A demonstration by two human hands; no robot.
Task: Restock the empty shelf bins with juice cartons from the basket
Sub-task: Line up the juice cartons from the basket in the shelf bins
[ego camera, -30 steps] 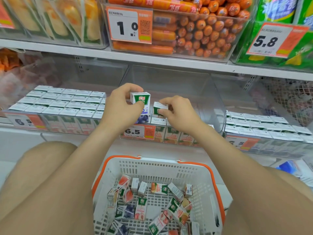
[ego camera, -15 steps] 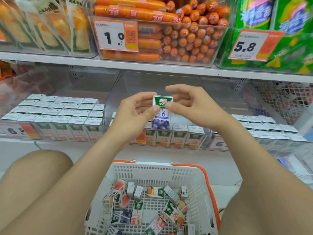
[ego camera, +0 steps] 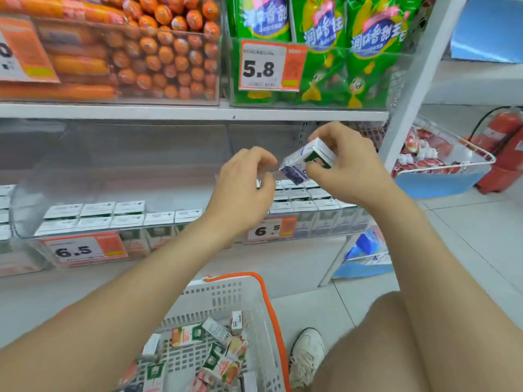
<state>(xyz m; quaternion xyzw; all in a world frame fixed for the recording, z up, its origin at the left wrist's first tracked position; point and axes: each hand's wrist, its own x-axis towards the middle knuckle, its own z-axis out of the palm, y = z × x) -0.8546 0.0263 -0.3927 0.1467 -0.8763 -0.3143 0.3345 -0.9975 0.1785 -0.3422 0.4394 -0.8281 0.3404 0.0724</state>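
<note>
On the lower shelf at far left, a clear plastic shelf bin point(ego camera: 25, 219) holds rows of white-topped juice cartons point(ego camera: 96, 216) behind a white and orange 6.5 price tag point(ego camera: 82, 248). Lower down, toward the middle, a white plastic basket with an orange rim point(ego camera: 226, 295) sits on the floor with small loose cartons point(ego camera: 218, 360) jumbled inside. Above it the left hand point(ego camera: 240, 190) hovers, its fingers loosely curled round nothing, just beside the lower end of a white and blue juice carton point(ego camera: 300, 165). That carton is tilted in the air before the shelf, pinched between the thumb and curled fingers point(ego camera: 327, 132) of the right hand point(ego camera: 345, 171). Beneath it, a second clear bin point(ego camera: 339, 222) is packed with cartons. At far right stands a red fire extinguisher point(ego camera: 506, 148).
</note>
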